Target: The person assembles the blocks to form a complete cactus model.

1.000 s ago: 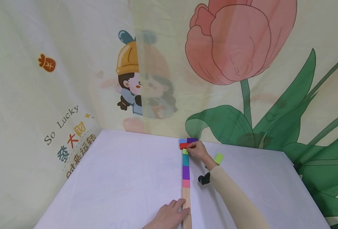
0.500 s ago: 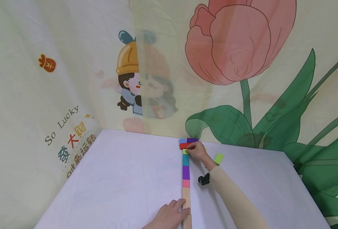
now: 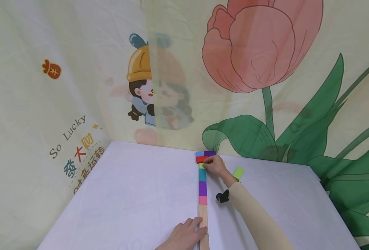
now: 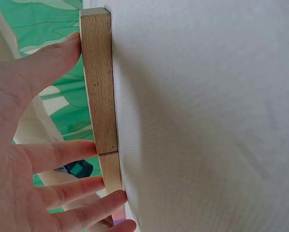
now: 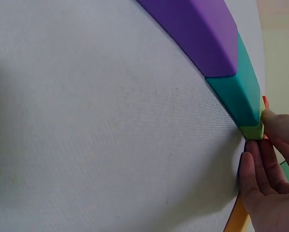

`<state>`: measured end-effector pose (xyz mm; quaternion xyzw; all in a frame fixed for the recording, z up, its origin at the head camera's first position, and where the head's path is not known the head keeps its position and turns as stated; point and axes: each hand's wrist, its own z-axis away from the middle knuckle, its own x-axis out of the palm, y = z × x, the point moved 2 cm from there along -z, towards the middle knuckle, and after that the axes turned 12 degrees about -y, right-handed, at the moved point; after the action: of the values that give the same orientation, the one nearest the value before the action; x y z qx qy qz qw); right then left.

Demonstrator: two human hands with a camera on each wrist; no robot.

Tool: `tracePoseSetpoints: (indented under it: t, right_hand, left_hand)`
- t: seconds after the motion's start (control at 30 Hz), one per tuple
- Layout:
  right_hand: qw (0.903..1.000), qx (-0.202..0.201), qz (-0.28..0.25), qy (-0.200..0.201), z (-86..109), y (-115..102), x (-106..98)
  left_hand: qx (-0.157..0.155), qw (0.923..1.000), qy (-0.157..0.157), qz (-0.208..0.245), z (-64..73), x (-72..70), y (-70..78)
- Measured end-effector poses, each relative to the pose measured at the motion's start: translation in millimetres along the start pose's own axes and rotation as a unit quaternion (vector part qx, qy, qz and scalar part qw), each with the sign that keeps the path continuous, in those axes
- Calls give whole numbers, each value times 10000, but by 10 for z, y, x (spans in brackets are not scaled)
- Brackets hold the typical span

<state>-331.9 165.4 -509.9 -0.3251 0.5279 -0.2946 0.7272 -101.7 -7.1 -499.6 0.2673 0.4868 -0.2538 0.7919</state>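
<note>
A row (image 3: 203,188) of blocks runs up the tabletop (image 3: 125,191) to a red block (image 3: 199,159). Left hand (image 3: 184,234) spread, fingertips on the wood blocks (image 3: 203,210), gripping nothing. Right hand (image 3: 215,165) nearly closed, seemingly pinching the small green block (image 3: 202,166) beside the red.

Risks, as judged: a sideways nudge by the right hand could kink the row; uneven left pressure could part the wood blocks; the sleeve (image 3: 256,215) might brush the loose green block (image 3: 239,173).

Count: two wood, two green, one red, one pink block (image 3: 203,200), one purple block (image 3: 203,188), one teal block (image 3: 202,175), one blue block (image 3: 199,153), one indigo block (image 3: 210,153), one yellow block (image 5: 238,215) (partly hidden).
</note>
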Motion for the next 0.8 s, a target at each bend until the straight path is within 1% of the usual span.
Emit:
tracePoseSetpoints:
  t: [0.13,0.2,0.27,0.37,0.43,0.47,0.57,0.67,0.77,0.8]
  right_hand:
    - [9988,-468,-24,139,43,-9,-102]
    - [9966,-804,68,182,83,-6,-215]
    - [9945,-1000,264,153,149,19,-364]
    - [9913,-1016,829,-77,297,146,-616]
    - [9876,-866,1287,-260,408,276,-761]
    - [9849,-795,1498,-355,467,347,-823]
    - [9710,-732,2191,-618,614,535,-940]
    - [9548,-857,2738,-781,696,664,-973]
    - [9383,-1019,3216,-766,716,741,-957]
    - [9352,-1022,3313,-723,716,764,-953]
  left_hand:
    - [12,10000,-30,26,-7,6,4]
    - [42,10000,67,-9,-8,13,5]
    - [121,9994,294,-107,-4,22,7]
    - [251,9970,677,-267,-4,30,13]
    - [321,9954,844,-321,-4,33,19]
    - [332,9951,876,-312,-5,35,18]
    - [326,9952,891,-238,-5,40,15]
    - [291,9959,838,-149,-8,41,5]
    - [292,9967,752,-115,-15,31,5]
    - [303,9967,743,-120,-20,26,7]
